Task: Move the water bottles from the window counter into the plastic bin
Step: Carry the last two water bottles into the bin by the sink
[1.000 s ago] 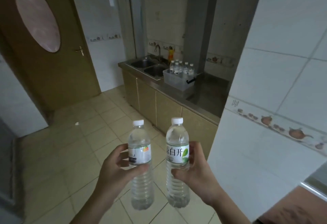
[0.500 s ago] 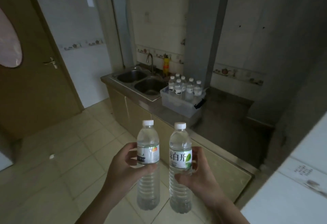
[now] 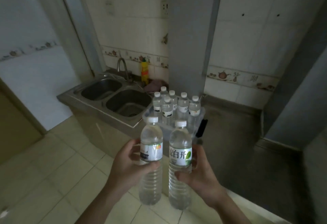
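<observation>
My left hand (image 3: pixel 127 167) is wrapped around a clear plastic water bottle with a white cap and a white-and-black label (image 3: pixel 151 160), fingers curled over the label and thumb across the front. My right hand (image 3: pixel 201 174) grips a second clear plastic water bottle with a white cap and a green-leaf label (image 3: pixel 180 163), thumb pressing low on its ribbed body. Both bottles stand upright, just beside each other, held over the pale tiled floor (image 3: pixel 44 170).

Beyond them, on the dark steel surface (image 3: pixel 230 135), sits the translucent plastic bin with a black handle clip (image 3: pixel 199 117). Six more capped water bottles (image 3: pixel 177 105) stand upright inside it, clustered close together.

Just left of the bin is a stainless double-bowl sink (image 3: pixel 115 96) with a curved metal faucet (image 3: pixel 122 66) behind it. A tall yellow bottle (image 3: pixel 144 71) stands against the tiled wall (image 3: pixel 134 29) near the faucet, with a crumpled pinkish cloth (image 3: pixel 154 84) beside it. A grey pillar (image 3: pixel 191 38) rises behind the bin.
</observation>
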